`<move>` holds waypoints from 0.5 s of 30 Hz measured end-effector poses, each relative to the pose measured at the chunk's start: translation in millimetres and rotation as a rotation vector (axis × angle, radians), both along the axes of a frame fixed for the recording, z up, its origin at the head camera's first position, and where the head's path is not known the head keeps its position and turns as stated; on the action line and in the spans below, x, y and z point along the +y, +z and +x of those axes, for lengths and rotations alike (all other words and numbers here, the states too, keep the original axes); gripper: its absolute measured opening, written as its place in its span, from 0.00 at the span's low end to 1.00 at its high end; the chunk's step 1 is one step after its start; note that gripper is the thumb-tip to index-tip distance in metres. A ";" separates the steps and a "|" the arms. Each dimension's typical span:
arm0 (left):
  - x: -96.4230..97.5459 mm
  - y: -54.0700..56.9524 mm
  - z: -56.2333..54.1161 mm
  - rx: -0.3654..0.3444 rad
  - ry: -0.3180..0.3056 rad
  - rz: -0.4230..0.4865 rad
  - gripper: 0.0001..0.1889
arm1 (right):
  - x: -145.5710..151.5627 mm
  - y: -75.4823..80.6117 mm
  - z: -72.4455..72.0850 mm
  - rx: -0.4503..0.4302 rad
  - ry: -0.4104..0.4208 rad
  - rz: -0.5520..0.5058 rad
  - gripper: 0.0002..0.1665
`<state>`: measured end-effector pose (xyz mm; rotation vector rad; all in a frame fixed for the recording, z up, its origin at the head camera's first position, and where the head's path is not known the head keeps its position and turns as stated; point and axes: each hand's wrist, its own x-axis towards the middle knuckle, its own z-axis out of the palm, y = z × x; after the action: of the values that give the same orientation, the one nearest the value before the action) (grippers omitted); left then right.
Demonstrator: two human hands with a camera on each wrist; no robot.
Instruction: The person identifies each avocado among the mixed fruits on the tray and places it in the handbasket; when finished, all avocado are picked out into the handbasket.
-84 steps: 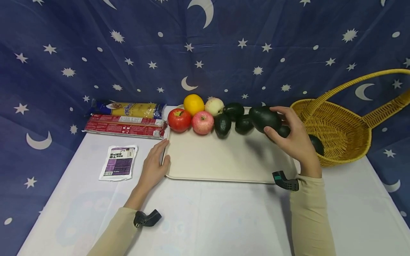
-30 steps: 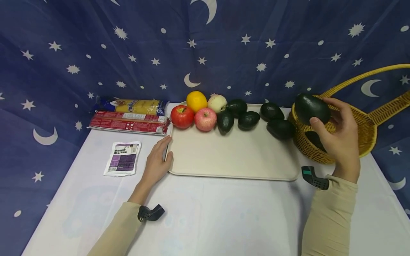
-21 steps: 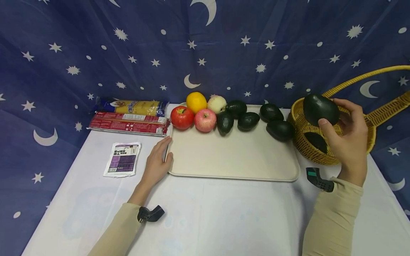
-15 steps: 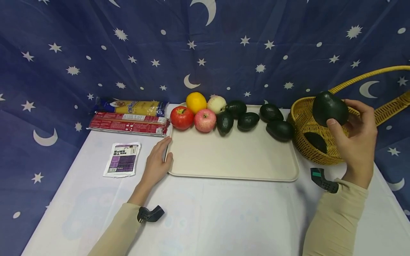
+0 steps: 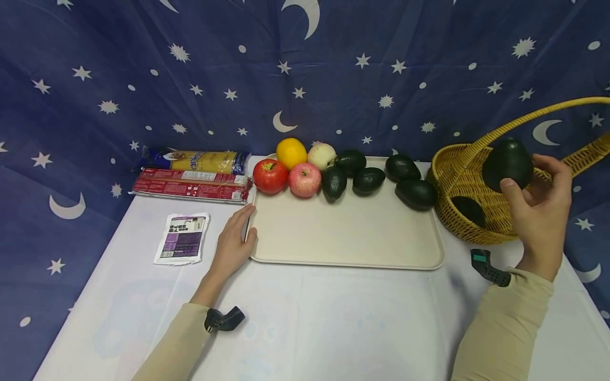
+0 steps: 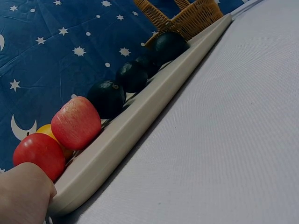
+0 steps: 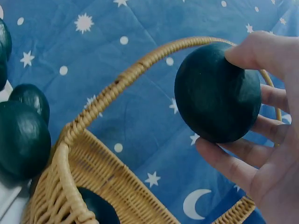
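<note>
My right hand (image 5: 543,211) grips a dark green avocado (image 5: 508,165) by its sides, thumb on the near face, up over the yellow wicker basket (image 5: 495,206). In the right wrist view the held avocado (image 7: 217,93) overlaps the basket's handle. Another avocado (image 5: 469,211) lies inside the basket. My left hand (image 5: 233,243) rests with relaxed fingers at the left rim of the cream tray (image 5: 343,238). Along the tray's back sit a tomato (image 5: 270,175), a pink apple (image 5: 305,180), an orange (image 5: 291,154), a pale round fruit (image 5: 322,156) and several avocados (image 5: 368,181).
Left of the tray lie a yellow pasta packet (image 5: 205,162), a red packet (image 5: 190,184) and a small white-and-purple sachet (image 5: 182,239). A blue cloth with stars and moons (image 5: 333,90) hangs behind the white-covered table (image 5: 324,317). The basket's tall handle (image 5: 538,119) arches over it.
My right hand has carried the avocado rightward from above the tray to over the basket, turning it more upright lately. My left hand has stayed at the tray's rim.
</note>
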<state>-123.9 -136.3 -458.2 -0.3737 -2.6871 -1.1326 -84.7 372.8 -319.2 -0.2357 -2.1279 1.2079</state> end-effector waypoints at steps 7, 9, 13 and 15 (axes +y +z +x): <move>-0.2 1.1 0.1 0.013 0.001 -0.001 0.27 | 4.9 -6.7 -3.1 -0.084 -0.053 -0.140 0.35; -0.2 1.0 0.2 0.013 -0.002 0.002 0.27 | 4.7 -8.7 -6.0 -0.150 -0.089 -0.137 0.34; -0.1 0.9 0.4 0.008 -0.006 0.013 0.27 | 3.8 -13.4 -13.1 -0.243 -0.123 -0.163 0.34; 0.2 0.6 0.4 0.007 -0.005 0.016 0.27 | 4.5 -15.6 -16.6 -0.290 -0.131 -0.167 0.34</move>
<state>-123.6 -136.1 -457.6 -0.3811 -2.6708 -1.1504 -101.3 377.4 -334.9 -0.6497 -2.2133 1.3399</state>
